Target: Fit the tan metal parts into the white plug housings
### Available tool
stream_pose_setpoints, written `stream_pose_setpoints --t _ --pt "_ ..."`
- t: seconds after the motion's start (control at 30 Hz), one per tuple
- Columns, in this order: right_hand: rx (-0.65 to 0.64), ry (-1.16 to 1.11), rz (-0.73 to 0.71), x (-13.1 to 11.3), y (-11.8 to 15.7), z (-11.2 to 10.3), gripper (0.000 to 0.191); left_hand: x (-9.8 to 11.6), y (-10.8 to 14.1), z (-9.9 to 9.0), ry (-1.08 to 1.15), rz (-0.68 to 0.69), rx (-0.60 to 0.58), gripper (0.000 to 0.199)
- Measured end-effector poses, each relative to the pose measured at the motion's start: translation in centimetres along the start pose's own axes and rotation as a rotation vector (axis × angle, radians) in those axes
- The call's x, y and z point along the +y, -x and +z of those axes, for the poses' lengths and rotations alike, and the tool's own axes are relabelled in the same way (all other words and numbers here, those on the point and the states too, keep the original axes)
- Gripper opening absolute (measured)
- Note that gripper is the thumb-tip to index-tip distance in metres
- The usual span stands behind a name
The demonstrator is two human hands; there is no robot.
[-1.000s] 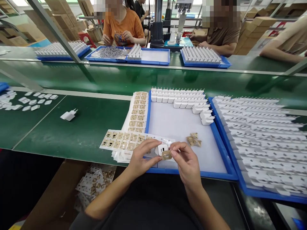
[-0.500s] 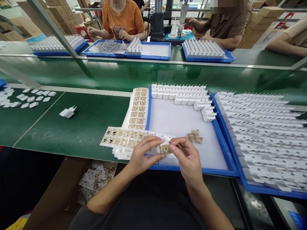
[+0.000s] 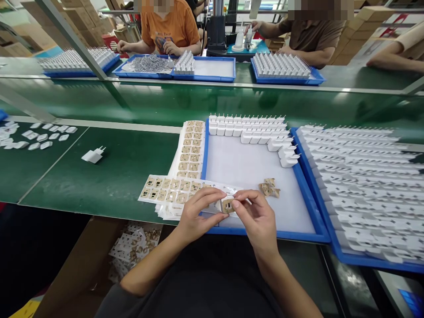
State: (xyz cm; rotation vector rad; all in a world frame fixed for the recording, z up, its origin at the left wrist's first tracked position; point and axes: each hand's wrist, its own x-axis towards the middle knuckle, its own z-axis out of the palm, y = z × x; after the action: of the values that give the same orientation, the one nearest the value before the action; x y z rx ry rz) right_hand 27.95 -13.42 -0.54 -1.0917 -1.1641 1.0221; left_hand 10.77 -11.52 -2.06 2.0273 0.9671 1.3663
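Observation:
Between my hands is a white plug charger (image 3: 219, 205), tilted with its end face toward me. On that face lies a tan-backed sticker (image 3: 227, 206) with small dark slots. My left hand (image 3: 196, 213) grips the charger from the left, thumb below and fingers above. At the face's right edge, my right hand (image 3: 259, 217) has its thumb and forefinger closed on the sticker's rim; whether they pinch or press it is hard to see. Under my hands lies a sheet of similar stickers (image 3: 172, 190). Several crumpled tan scraps (image 3: 269, 188) rest just right of my hands.
Chargers stand in rows inside the blue-rimmed tray (image 3: 306, 198). To its right is a fuller tray (image 3: 371, 194). A stack of sticker sheets (image 3: 190, 150) and a lone charger (image 3: 93, 155) lie left. A box of scraps (image 3: 132, 249) sits below. Co-workers (image 3: 170, 28) sit opposite.
My right thumb and forefinger have shifted slightly left along the charger's face, and its sticker has turned a little. My left hand keeps its grip.

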Motion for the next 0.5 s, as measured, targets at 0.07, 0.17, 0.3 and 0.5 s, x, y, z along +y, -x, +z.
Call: stream_pose_setpoints --t 0.07,0.17,0.3,0.5 --pt "0.016 0.027 -0.023 0.04 0.0 0.18 0.006 0.0 0.02 0.01 0.002 0.01 -0.001 0.039" --pt "0.035 0.064 -0.047 0.1 -0.02 0.41 0.007 -0.01 0.04 0.03 0.002 0.024 0.007 0.04" --pt "0.045 0.107 -0.055 0.04 0.05 0.61 0.007 -0.06 0.08 0.04 -0.002 0.048 0.022 0.041" --pt "0.043 0.151 -0.068 0.02 0.13 0.91 0.007 -0.24 0.16 0.03 -0.011 0.07 0.033 0.041"
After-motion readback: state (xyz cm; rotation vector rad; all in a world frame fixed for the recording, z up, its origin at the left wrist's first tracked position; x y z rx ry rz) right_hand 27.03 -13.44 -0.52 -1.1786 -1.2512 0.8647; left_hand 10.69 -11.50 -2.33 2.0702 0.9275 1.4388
